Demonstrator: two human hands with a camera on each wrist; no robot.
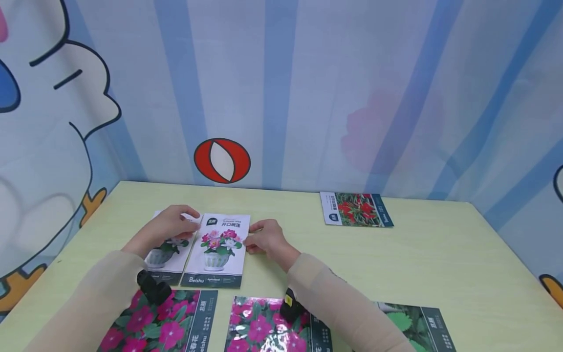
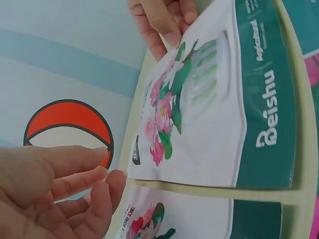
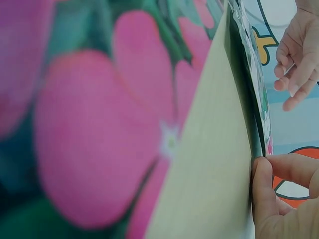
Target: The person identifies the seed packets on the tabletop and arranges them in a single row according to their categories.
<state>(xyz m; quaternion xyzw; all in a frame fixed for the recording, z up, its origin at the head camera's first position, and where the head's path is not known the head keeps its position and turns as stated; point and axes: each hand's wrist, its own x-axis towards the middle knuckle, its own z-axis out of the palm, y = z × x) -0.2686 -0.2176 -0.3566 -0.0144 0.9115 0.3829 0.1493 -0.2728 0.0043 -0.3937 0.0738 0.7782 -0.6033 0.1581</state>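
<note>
A white seed packet (image 1: 237,274) printed with pink flowers in a striped bowl lies on the pale table. My right hand (image 1: 270,240) pinches its right edge between thumb and fingers; the right wrist view shows the thumb (image 3: 264,186) against that thin edge. Just left of it is a matching packet (image 1: 163,278), partly covered by my left arm. Over the upper part of this second packet hovers my left hand (image 1: 169,227), its fingers loosely bent and holding nothing. The left wrist view shows those fingers (image 2: 75,186) apart from both packets.
Two packets with magenta flowers lie nearer me, one at left (image 1: 171,332) and one in the middle (image 1: 259,327). A green-leaf packet (image 1: 422,325) sits at front right, partly under my right sleeve. A red-flower packet (image 1: 356,209) lies by the back edge, before a printed cloth backdrop (image 1: 308,98).
</note>
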